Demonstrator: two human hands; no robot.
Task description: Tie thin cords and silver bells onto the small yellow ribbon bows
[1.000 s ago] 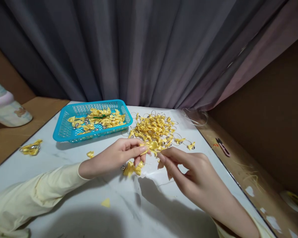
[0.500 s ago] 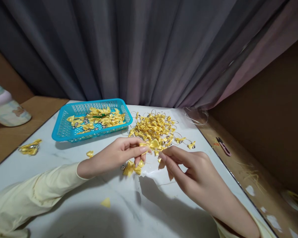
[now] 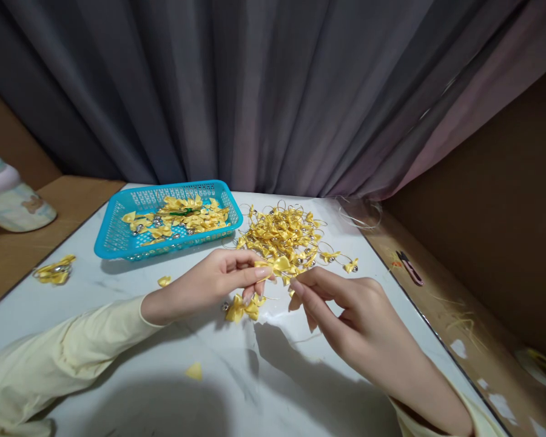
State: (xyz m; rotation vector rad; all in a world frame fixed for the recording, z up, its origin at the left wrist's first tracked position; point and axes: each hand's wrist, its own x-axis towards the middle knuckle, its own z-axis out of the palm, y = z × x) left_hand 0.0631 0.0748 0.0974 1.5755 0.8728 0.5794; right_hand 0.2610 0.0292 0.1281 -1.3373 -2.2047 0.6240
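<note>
Yellow ribbon bow (image 3: 279,265) is held just above the worktop (image 3: 236,376), near side of the bow pile (image 3: 282,233). Left hand (image 3: 204,285) grip is clamped on its left end. Right hand (image 3: 355,315) grip is pinched at its right edge. Blue basket (image 3: 118,240) stands far left.

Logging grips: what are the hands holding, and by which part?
The left hand pinches a yellow ribbon bow by its left wing. The fingertips of the right hand meet just under the bow; what they hold cannot be told.
</note>
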